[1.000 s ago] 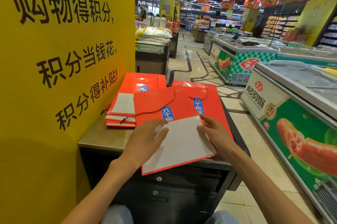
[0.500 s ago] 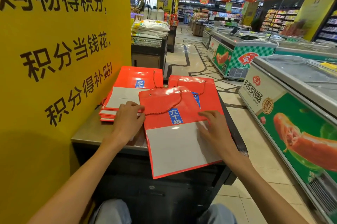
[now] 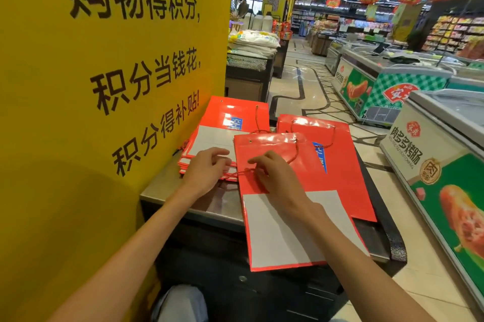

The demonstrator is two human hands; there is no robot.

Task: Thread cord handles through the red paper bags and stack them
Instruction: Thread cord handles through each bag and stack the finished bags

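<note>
A red paper bag [image 3: 301, 169] lies flat in front of me, its white bottom panel hanging over the counter's near edge. A red cord [image 3: 295, 152] runs from the bag's top right hole down under my right hand [image 3: 275, 177], which pinches it over the middle of the bag. The loose part of the cord trails left toward my left hand [image 3: 207, 169]. That hand rests with loosely bent fingers on the left stack of red bags [image 3: 230, 114]. A second pile of red bags [image 3: 348, 177] with cord handles lies under the front bag to the right.
A steel counter [image 3: 167, 188] carries the bags, and a yellow sign wall [image 3: 104, 112] stands close on the left. A chest freezer [image 3: 432, 159] lines the right side across a tiled aisle [image 3: 296, 101]. A stand of white sacks [image 3: 251, 44] is behind.
My right hand moved up from the bag's white panel to its red middle and took hold of the cord. My left hand stayed on the left stack. The bag barely shifted.
</note>
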